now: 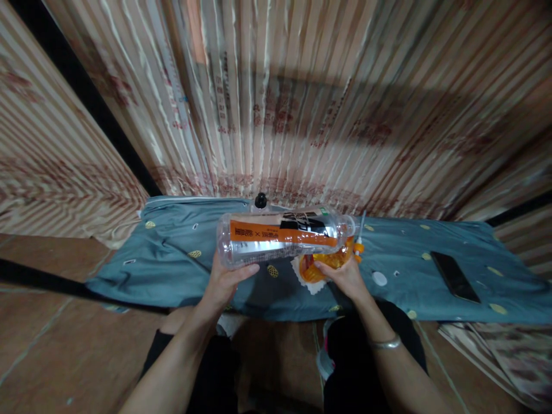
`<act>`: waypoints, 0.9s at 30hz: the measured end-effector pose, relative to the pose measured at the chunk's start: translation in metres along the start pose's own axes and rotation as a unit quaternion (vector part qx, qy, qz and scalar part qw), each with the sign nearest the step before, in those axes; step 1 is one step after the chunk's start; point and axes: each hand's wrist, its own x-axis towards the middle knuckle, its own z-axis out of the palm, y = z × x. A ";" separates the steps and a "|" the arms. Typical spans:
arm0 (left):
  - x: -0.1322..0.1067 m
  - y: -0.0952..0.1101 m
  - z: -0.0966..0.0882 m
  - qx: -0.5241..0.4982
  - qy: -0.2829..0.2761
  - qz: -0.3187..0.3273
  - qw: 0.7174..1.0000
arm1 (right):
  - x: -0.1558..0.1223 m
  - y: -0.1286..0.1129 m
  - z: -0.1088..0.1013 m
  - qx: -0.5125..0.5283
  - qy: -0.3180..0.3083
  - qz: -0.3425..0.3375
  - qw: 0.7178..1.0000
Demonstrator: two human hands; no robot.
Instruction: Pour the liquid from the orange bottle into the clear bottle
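Observation:
My left hand (228, 279) is wrapped around the base end of a large clear plastic bottle (263, 233) with an orange, silver and black label. It lies sideways in the air, its neck pointing right. My right hand (345, 276) grips an amber-orange bottle (317, 267), tilted just below the clear bottle's neck end. Beside this hand is an orange fitting (358, 249) with a thin pale stem; how it joins the bottle is unclear. A scalloped white paper (317, 287) shows under the orange bottle. Behind the clear bottle stands a black-topped container (260, 200), mostly hidden.
A teal cloth with yellow prints (172, 253) covers the low surface. On it to the right lie a white disc (379, 279) and a black phone (455, 276). Striped curtains (276, 115) hang behind; dark poles (86, 92) slant at the sides.

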 end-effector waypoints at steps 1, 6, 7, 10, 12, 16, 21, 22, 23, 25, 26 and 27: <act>0.000 0.000 -0.001 -0.003 0.002 0.001 1.000 | 0.000 0.001 0.000 -0.001 0.000 0.003 1.000; 0.000 -0.002 -0.002 -0.013 0.017 0.007 1.000 | 0.001 0.002 0.000 -0.011 0.003 0.003 1.000; 0.000 -0.001 -0.002 -0.012 0.015 0.007 1.000 | 0.001 0.001 0.001 -0.010 0.003 -0.001 1.000; 0.000 -0.001 -0.001 -0.008 0.008 0.013 1.000 | 0.001 -0.002 0.001 -0.012 0.010 -0.011 1.000; 0.001 -0.001 -0.001 -0.004 0.007 0.015 1.000 | 0.001 -0.002 0.001 -0.016 0.011 -0.012 1.000; 0.000 -0.002 -0.003 0.002 0.011 0.010 1.000 | 0.001 -0.002 0.001 -0.016 0.003 -0.016 1.000; 0.000 0.000 0.000 0.007 0.007 0.010 1.000 | 0.001 -0.001 0.001 -0.015 0.008 -0.016 1.000; 0.000 0.001 0.001 0.007 0.005 0.012 1.000 | 0.001 -0.002 0.001 -0.014 0.008 -0.014 1.000; 0.000 0.002 0.001 0.007 0.003 0.014 1.000 | 0.001 -0.002 0.001 -0.014 0.008 -0.011 1.000; 0.000 0.002 0.002 0.005 0.002 0.013 1.000 | 0.001 -0.003 0.000 -0.010 0.007 -0.001 1.000; 0.000 0.002 0.002 0.005 0.002 0.012 1.000 | 0.001 -0.003 0.000 -0.006 0.005 0.003 1.000; 0.001 0.002 0.002 0.004 0.000 0.009 1.000 | 0.000 -0.003 0.000 -0.001 0.002 0.006 1.000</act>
